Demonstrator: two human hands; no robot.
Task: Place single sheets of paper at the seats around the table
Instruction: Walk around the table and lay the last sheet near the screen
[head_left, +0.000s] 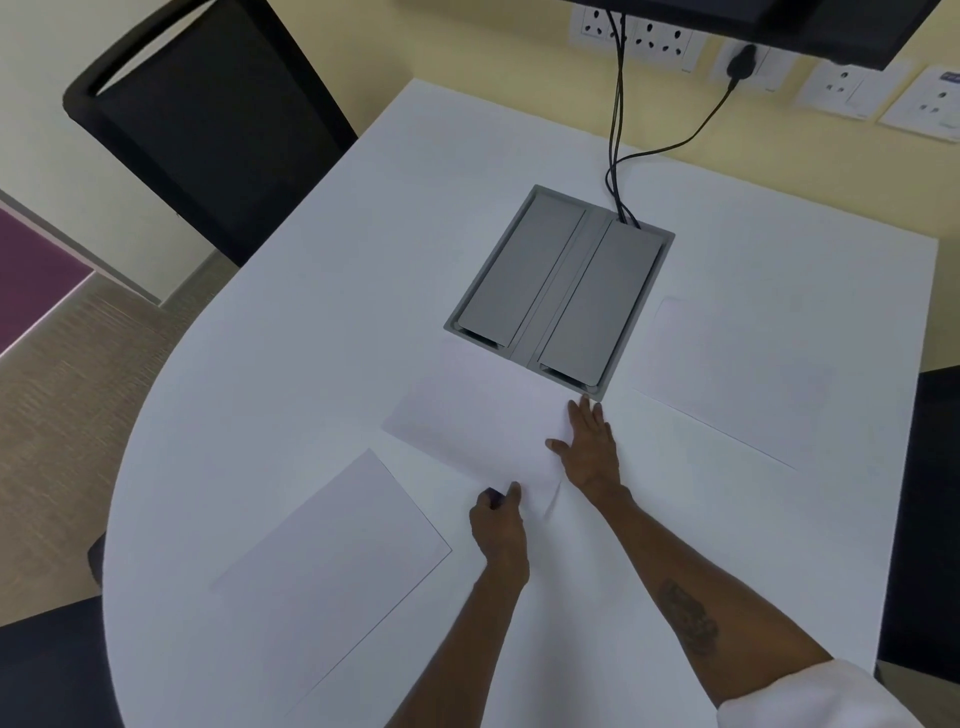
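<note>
At the near edge of the white surface (260, 364), both forearms extend forward over a sheet of paper at the centre (478, 415). Left hand (500, 525): fingers curled, thumb and fingertips pinched on the near corner of the centre sheet, which is lifted and creased there. Right hand (589, 447): flat, fingers spread, palm down on the right-hand end of the same sheet, pressing it to the surface. The two hands are near each other but apart.

Centre sheet: long axis runs from near right to far left, directly ahead of both hands; the far part touches or slightly overlaps the near edge of the grey cable box (558, 291). Whether it is one sheet or several cannot be told.

Left sheet (337, 551) lies flat, just beside the left hand. Right sheet (737, 374) lies flat, well apart from the right hand.

Judgement: the left hand holds the grip, so the coming move likely carries the centre sheet toward the black chair (218, 130) at far left
</note>
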